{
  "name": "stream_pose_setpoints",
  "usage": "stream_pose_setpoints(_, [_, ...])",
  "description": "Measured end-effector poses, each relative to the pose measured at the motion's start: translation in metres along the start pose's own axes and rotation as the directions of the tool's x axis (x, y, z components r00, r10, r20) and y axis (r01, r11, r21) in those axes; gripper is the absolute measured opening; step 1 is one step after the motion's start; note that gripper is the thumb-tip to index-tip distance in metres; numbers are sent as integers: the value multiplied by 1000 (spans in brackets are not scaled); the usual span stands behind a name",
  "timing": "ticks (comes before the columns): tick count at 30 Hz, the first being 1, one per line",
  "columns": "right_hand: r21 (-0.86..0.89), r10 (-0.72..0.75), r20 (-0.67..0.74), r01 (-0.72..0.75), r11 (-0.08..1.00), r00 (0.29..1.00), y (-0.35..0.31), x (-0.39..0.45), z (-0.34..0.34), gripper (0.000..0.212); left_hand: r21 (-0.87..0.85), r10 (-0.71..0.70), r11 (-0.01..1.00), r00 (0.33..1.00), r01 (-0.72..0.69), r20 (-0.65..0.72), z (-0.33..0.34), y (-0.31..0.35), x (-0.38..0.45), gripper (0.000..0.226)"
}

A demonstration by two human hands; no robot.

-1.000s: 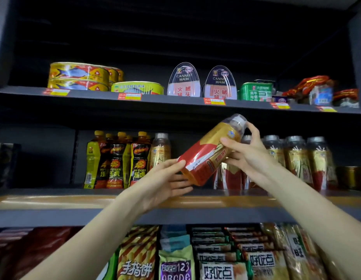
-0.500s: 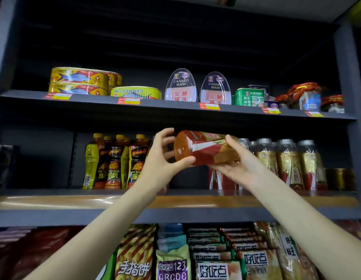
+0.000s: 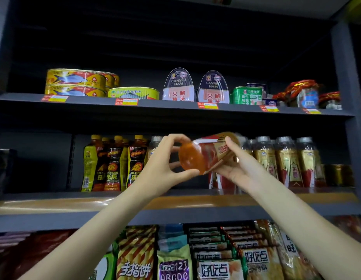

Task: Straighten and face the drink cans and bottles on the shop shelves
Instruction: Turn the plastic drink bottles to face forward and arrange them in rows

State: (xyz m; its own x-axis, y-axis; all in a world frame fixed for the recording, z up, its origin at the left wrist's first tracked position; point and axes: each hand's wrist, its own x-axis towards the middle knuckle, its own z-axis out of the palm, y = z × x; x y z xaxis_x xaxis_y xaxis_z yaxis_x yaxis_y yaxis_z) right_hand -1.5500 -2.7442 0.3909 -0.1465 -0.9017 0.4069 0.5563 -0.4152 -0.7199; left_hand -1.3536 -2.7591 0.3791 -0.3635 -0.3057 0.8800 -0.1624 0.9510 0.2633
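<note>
We hold the bottle on its side in front of the middle shelf, its round base turned toward us. Our left hand pinches the base between thumb and fingers; our right hand curls round the label. At 3 o'clock stand matching gold bottles, at 9 o'clock yellow-capped bottles. Tins sit at 11 o'clock.

Glossy clear plastic bottle — matt dark metal shelf.
</note>
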Motion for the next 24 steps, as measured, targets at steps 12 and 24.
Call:
stream_pose_setpoints(12, [-383, -227, 331, 350, 855, 916, 6, -9, -1, 74, 84, -170, 981, 983, 175, -62, 21, -14, -5, 60])
stream_pose_setpoints(24, [-630, -361, 531, 642, 437, 767, 15, -8, 1, 72, 345, 5, 939, 999, 10, -42, 10, -43, 12, 76])
